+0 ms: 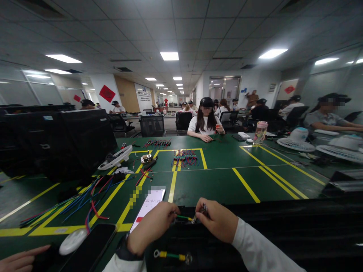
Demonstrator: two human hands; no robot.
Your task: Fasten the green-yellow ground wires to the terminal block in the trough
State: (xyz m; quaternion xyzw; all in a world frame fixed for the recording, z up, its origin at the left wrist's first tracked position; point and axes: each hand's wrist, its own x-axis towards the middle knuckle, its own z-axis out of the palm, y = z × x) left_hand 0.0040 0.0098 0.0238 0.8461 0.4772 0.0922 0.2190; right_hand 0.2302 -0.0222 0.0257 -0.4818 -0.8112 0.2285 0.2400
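Note:
My left hand (159, 223) is closed, its fingertips pinching one end of a short yellow-green ground wire (183, 217). At the wire's other end, a metal terminal (194, 219) lies close to the fingertips of my right hand (217, 220). That hand is closed on a small metal piece (203, 207), mostly hidden by the fingers; it may be a bolt or nut. Below both hands, a second yellow-green ground wire (172, 255) with ring terminals lies on a long black metal part (255, 234); a round metal fastener sits at its right end.
A lit phone with a timer (151, 202) lies beside my left wrist, a dark phone (90, 247) further left. Another person's hand (25, 260) reaches in at lower left. Loose wires (82, 200), a wire bundle (185, 158) and fans (296, 140) lie about; a person (206, 122) sits opposite.

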